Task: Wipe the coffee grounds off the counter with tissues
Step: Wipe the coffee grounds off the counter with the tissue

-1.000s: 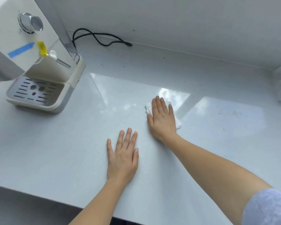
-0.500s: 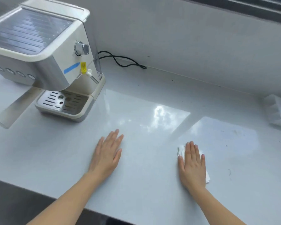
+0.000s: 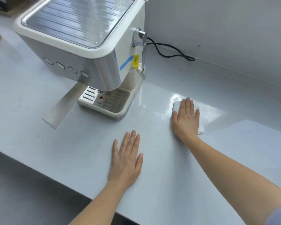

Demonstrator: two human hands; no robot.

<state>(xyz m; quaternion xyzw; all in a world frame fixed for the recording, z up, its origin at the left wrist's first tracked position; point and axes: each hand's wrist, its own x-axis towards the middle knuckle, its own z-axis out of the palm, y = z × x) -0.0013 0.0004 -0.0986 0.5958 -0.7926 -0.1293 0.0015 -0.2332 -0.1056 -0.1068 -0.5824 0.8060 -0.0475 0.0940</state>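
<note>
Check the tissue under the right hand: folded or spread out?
Folded. The tissue shows stacked layer edges beside the right hand, which presses on it.

The tissue lies almost all under the flat right grip; only a white edge by the fingertips and a corner near the wrist come out. The dark specks on the bench near the wall are too small to say what they are. The top of the coffee machine is cut by the upper edge, its yellow label cannot be read, and the black cable goes out of sight behind it.
</note>
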